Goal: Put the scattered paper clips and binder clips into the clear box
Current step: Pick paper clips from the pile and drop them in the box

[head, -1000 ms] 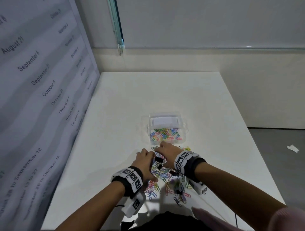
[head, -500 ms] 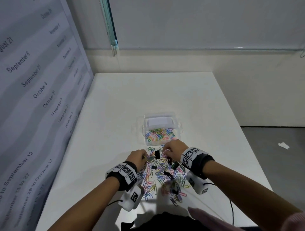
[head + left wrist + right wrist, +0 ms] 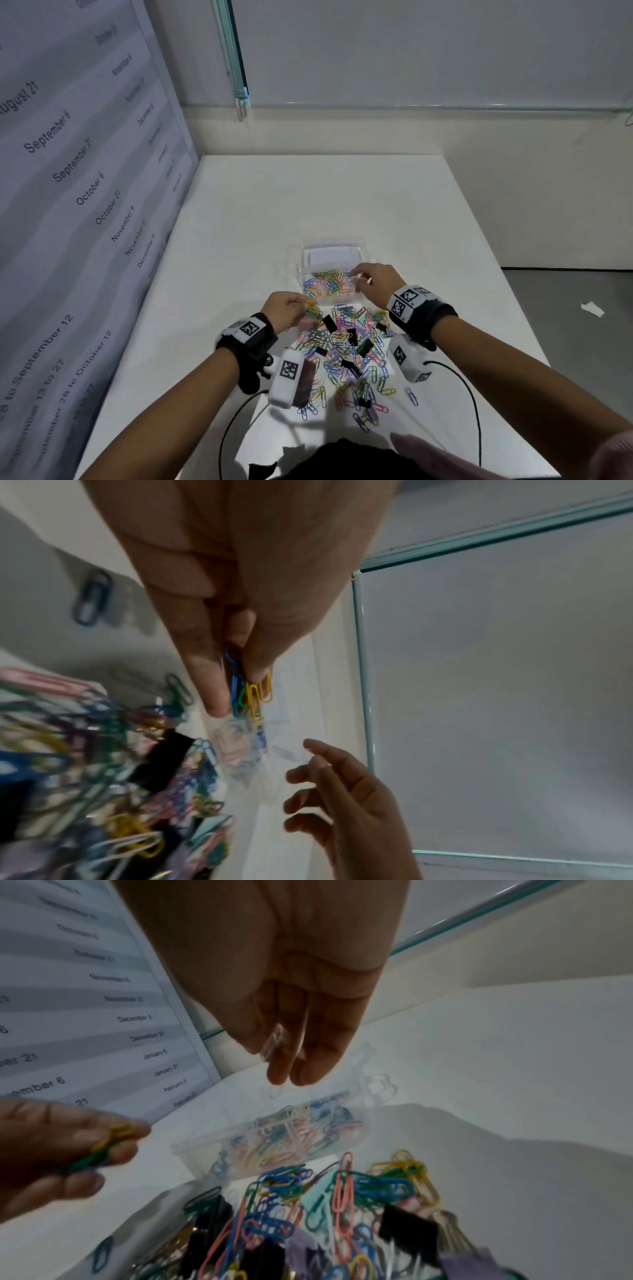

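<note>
The clear box (image 3: 362,250) stands mid-table and has coloured paper clips in it; it also shows in the right wrist view (image 3: 205,1148). Just in front of it lies a pile of paper clips (image 3: 342,346) (image 3: 308,1204) mixed with black binder clips (image 3: 329,322) (image 3: 407,1226). My left hand (image 3: 301,306) (image 3: 236,685) hovers by the box's near left corner, pinching a few yellow, green and blue paper clips (image 3: 253,696). My right hand (image 3: 358,279) (image 3: 291,1069) hangs over the box's right side, fingers loose and pointing down. A pale blurred clip (image 3: 276,1042) shows by those fingers.
A panel printed with dates (image 3: 85,205) walls off the table's left side. The white table (image 3: 308,198) ends at the right, where grey floor with a paper scrap (image 3: 592,308) begins. Black cables (image 3: 472,394) run near the front edge.
Both hands have left the pile. The right hand went forward over the box and its fingers loosened. The left hand rose toward the box with clips pinched.
</note>
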`<act>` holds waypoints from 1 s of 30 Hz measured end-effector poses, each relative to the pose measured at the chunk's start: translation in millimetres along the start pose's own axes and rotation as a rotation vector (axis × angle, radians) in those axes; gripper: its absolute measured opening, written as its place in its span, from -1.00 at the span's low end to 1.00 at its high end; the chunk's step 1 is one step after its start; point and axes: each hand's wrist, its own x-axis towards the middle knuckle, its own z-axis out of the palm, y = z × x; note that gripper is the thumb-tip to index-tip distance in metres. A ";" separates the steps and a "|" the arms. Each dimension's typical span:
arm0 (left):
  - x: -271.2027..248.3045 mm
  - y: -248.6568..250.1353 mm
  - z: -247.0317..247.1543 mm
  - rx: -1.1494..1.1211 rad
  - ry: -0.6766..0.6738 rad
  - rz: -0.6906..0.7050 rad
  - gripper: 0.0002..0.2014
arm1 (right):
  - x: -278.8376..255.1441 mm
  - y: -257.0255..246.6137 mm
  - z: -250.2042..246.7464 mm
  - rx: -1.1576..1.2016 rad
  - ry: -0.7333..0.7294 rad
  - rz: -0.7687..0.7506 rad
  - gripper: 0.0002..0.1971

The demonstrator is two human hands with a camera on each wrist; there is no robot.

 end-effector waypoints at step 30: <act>9.4 -17.6 42.9 1.062 -0.102 0.330 -0.57 | -54.5 30.5 49.1 0.038 -0.117 -0.094 -0.82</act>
